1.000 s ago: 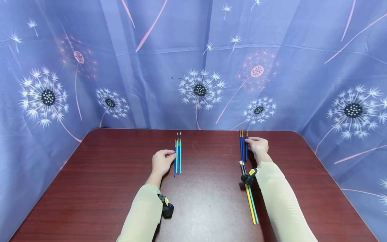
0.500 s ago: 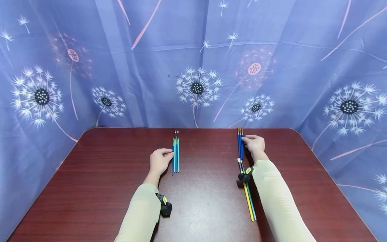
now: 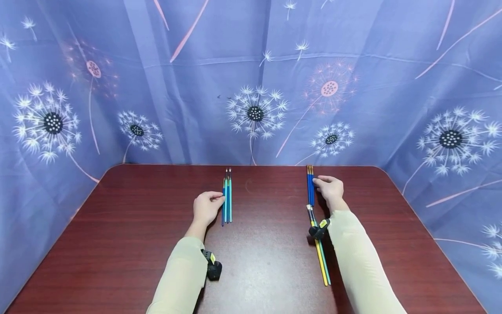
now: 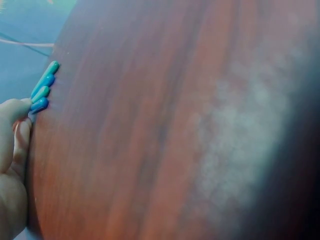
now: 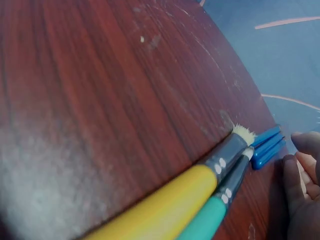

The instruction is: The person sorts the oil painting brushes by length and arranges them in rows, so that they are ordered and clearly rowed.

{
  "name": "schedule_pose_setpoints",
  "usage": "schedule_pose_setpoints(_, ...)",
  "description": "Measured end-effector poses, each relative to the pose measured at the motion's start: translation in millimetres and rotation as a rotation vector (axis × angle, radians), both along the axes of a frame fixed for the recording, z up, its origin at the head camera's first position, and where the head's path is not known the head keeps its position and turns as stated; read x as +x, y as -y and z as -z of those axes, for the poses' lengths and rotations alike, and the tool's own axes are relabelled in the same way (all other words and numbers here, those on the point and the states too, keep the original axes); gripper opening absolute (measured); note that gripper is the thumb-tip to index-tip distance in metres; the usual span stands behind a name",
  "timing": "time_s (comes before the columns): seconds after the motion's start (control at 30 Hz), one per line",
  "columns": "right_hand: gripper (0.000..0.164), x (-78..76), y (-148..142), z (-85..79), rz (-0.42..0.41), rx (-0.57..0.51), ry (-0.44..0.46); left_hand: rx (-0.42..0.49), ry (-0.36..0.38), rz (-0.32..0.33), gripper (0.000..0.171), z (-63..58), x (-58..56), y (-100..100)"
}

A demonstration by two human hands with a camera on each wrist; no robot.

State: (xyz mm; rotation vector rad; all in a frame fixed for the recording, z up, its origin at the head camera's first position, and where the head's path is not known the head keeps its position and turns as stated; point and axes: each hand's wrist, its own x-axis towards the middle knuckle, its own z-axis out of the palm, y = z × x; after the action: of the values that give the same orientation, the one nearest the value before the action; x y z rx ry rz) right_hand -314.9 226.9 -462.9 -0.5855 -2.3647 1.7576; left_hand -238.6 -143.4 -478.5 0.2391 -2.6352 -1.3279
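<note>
Can't read any text, brands or numbers tbh, not even near the left hand point(image 3: 205, 209) or right hand point(image 3: 330, 189).

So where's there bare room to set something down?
Bare table lies between the left group of four brushes and the three blue brushes, left of the left hand, and right of the right sleeve. Crowded: the right column, where the blue brushes, yellow brush and teal brush line up beside the right hand and sleeve.

Blue dandelion-print fabric point(image 3: 208, 122) hangs behind and beside a red-brown table point(image 3: 266, 257).
</note>
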Motion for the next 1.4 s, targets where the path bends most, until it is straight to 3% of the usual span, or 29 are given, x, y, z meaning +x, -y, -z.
schedule_pose_setpoints(0.2, 0.041, -3.4, -3, 5.0, 0.006, -0.017, 0.007, -0.007, 0.004, 0.003, 0.024, 0.2, 0.0, 0)
schedule_pose_setpoints(0.67, 0.039, -0.7, -2, -2.4, 0.0, -0.132, -0.014, -0.014, -0.006, -0.002, 0.023, -4.3, 1.4, 0)
schedule_pose_setpoints(0.93, 0.04, 5.6, 6, -16.2, 0.011, -0.027, -0.022, -0.007, -0.008, -0.007, 0.022, 0.2, 0.3, 0)
schedule_pose_setpoints(1.1, 0.036, 10.5, 20, -24.9, -0.042, 0.021, -0.082, 0.009, -0.01, -0.008, 0.022, 0.4, 0.1, 0)
schedule_pose_setpoints(1.4, 0.032, 16.6, 59, -31.1, -0.209, -0.005, -0.154, 0.012, -0.017, -0.011, 0.021, 2.3, 0.9, 1)
